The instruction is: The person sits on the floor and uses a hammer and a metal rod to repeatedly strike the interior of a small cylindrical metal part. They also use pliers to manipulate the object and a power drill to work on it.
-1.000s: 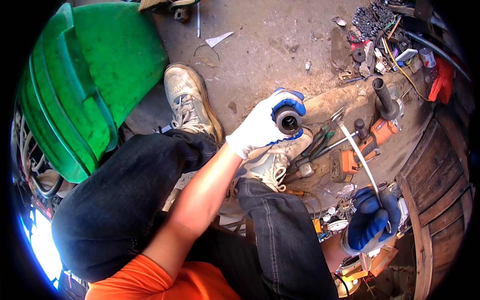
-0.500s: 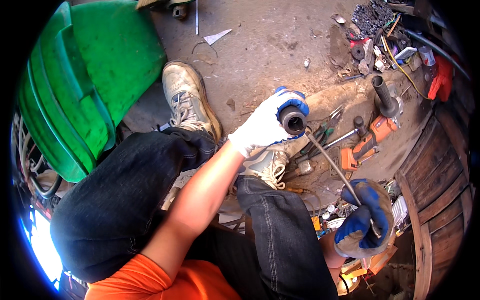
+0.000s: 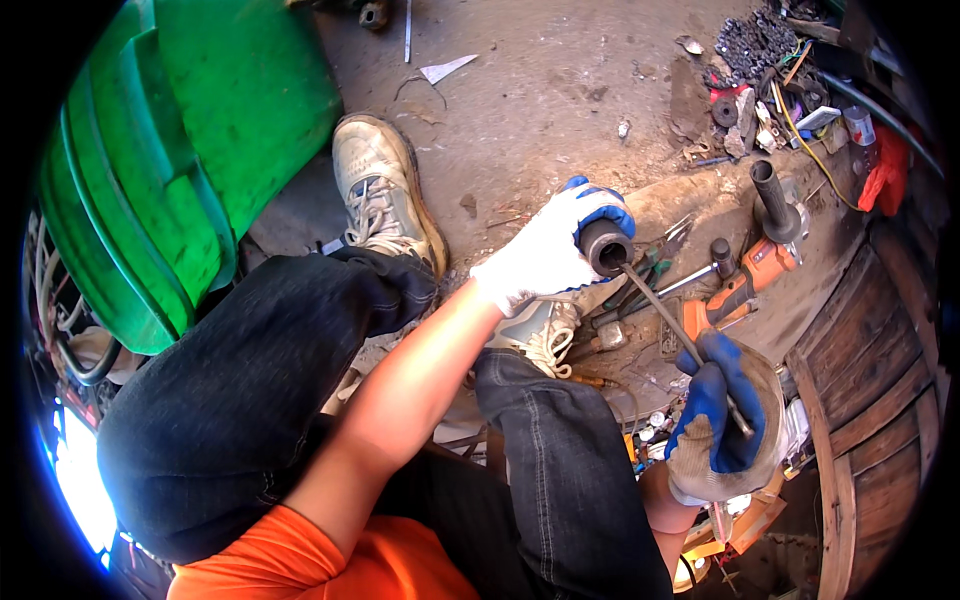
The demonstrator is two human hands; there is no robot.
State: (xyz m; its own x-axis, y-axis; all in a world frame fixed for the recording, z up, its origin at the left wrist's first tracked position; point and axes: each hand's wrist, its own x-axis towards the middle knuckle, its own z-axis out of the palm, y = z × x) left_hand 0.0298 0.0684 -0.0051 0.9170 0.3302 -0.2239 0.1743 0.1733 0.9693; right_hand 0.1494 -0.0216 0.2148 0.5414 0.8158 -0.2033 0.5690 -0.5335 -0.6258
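Observation:
My left hand [image 3: 548,242], in a white glove with blue coating, is closed around a dark hollow metal cylinder [image 3: 592,236] whose round opening is turned toward me. A thin metal rod [image 3: 663,310] slants across from my right hand [image 3: 735,425], which wears a worn grey and blue glove and has its fingers wrapped round the rod. The rod's far tip is at the lower right rim of the cylinder's opening. Whether it touches the inside, I cannot tell.
An orange angle grinder [image 3: 765,265] lies to the right, near pliers [image 3: 657,268] and a dark upright handle [image 3: 768,190]. Scrap and a chain [image 3: 755,45] are piled at the far right. Green plastic [image 3: 245,90] stands left; wooden boards [image 3: 885,370] edge the right.
My left hand and the cylinder have shifted slightly right in view. The rod's tip has come from beside the cylinder to its opening, and my right hand has moved slightly upward.

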